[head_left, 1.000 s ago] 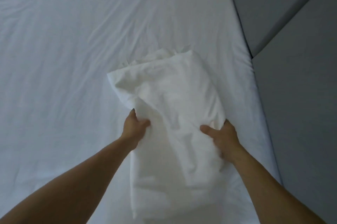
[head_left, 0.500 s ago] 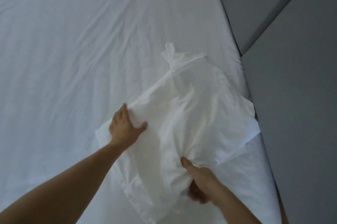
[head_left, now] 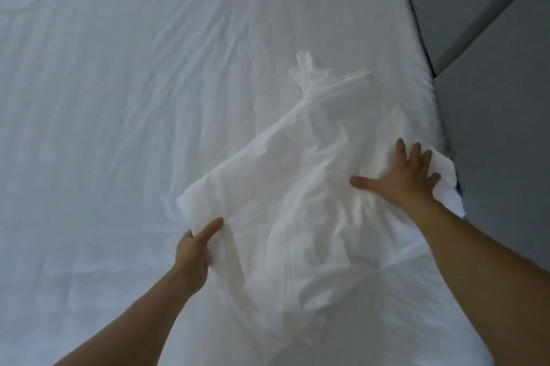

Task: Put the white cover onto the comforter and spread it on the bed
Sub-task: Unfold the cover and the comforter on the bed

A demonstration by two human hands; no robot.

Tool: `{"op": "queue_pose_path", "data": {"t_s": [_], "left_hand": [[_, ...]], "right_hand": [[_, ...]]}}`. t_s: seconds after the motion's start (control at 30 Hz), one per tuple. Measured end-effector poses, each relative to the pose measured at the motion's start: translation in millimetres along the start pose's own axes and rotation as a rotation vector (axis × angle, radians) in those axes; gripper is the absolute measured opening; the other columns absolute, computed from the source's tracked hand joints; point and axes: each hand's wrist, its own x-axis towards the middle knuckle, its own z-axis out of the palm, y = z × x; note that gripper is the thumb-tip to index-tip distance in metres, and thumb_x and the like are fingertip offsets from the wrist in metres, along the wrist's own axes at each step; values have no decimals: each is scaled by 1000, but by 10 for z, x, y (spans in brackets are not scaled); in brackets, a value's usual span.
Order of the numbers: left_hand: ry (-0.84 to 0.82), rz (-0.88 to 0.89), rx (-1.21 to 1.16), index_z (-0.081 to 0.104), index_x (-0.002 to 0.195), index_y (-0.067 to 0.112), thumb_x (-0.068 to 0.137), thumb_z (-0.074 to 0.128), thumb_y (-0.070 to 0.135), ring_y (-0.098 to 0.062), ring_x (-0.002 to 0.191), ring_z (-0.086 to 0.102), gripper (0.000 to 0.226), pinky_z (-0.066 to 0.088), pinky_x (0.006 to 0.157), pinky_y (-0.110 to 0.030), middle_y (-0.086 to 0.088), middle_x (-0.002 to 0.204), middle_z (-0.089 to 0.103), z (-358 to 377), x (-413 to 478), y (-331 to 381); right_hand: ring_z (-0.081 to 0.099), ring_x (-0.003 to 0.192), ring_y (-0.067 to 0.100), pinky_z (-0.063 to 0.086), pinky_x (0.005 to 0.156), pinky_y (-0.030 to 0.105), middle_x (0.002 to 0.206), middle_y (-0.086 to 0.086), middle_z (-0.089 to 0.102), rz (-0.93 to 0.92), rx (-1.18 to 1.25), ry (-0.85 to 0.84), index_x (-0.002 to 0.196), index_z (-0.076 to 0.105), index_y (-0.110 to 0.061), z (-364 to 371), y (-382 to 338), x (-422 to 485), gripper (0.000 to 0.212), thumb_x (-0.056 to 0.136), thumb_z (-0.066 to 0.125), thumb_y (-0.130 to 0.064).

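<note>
A crumpled white cover [head_left: 297, 187] lies partly unfolded on the right half of the bed [head_left: 119, 97], which has a wrinkled white sheet. My left hand [head_left: 195, 246] grips the cover's near-left edge, thumb on top and fingers hidden under the cloth. My right hand [head_left: 401, 175] lies flat with spread fingers on the cover's right corner, close to the bed's right edge. A twisted end of the cover sticks up at the far side. No comforter is in view.
A grey wall or panel [head_left: 491, 97] runs along the bed's right edge, with a slanted ledge at the upper right. The left and far parts of the bed show only the sheet.
The cover has opened out wider and flatter. My right hand let go of the bunched cloth near me and moved right and away, now flat on the corner. My left hand shifted down to the left edge.
</note>
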Motion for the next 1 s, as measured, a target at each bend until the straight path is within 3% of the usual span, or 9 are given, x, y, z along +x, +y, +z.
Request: {"op": "queue_pose_path", "data": {"t_s": [0.17, 0.3, 0.4, 0.53, 0.6, 0.7, 0.8, 0.9, 1.0], "left_hand": [[-198, 17, 19, 59, 124, 20, 70, 82, 11, -33, 97, 71, 60, 60, 73, -46, -11, 111, 73, 109, -22, 21], [-146, 106, 23, 61, 119, 15, 77, 70, -4, -29, 83, 73, 47, 59, 61, -39, -12, 101, 75, 163, 6, 243], [-94, 219, 60, 58, 123, 16, 69, 73, -1, -32, 92, 70, 59, 59, 68, -41, -13, 106, 72, 72, 69, 558], [61, 413, 339, 55, 128, 19, 56, 82, 19, -32, 101, 66, 77, 55, 85, -42, -8, 114, 67, -156, 72, 956], [148, 448, 447, 44, 142, 20, 69, 87, 19, -26, 106, 60, 85, 50, 88, -37, -3, 124, 60, -236, 105, 998], [77, 328, 509, 24, 154, 18, 78, 83, 22, -23, 117, 54, 96, 45, 96, -36, 2, 129, 50, -309, 168, 839], [85, 243, 693, 37, 143, 13, 71, 87, 36, -33, 122, 54, 91, 47, 94, -42, -4, 127, 52, -397, 156, 572], [166, 412, 1072, 25, 150, 17, 65, 84, 58, -37, 137, 36, 111, 35, 111, -52, -13, 149, 35, -497, 68, 408], [-167, 902, 1503, 7, 156, 29, 61, 67, 81, -28, 150, 6, 124, 13, 121, -52, -7, 164, 5, -640, -32, 264]], "right_hand": [[11, 150, 36, 18, 116, 64, 165, 8, 0, 49, 83, -89, 153, -17, -36, -34, 174, 295, 162, 29, 72, -90], [36, 140, 36, 35, 112, 46, 158, 16, 27, 20, 126, -140, 158, -4, -22, -141, 146, 359, 158, 39, 88, -72], [52, 127, 31, 44, 103, 38, 146, 11, 49, 23, 256, -221, 148, 37, -9, -42, 129, 181, 125, 47, 94, -55], [60, 116, 27, 47, 92, 30, 133, 13, 61, 120, 439, -303, 135, 55, -4, 339, 276, -310, 87, 61, 94, -28], [62, 114, 28, 47, 90, 29, 130, 14, 63, 175, 469, -300, 134, 56, -2, 493, 351, -564, 84, 63, 93, -29], [62, 112, 31, 50, 91, 35, 129, 16, 62, 262, 430, -262, 136, 52, -2, 645, 399, -923, 90, 65, 88, -43], [55, 121, 38, 46, 93, 42, 136, 20, 54, 301, 216, -64, 145, 33, -4, 658, 318, -1258, 106, 69, 81, -60], [32, 140, 39, 33, 104, 55, 153, 21, 32, -48, -109, 267, 153, 21, -9, 735, 244, -1430, 112, 72, 71, -67], [28, 144, 34, 28, 107, 61, 157, 16, 29, -560, -205, 351, 151, 31, -18, 952, 185, -1557, 105, 69, 64, -75]]}}
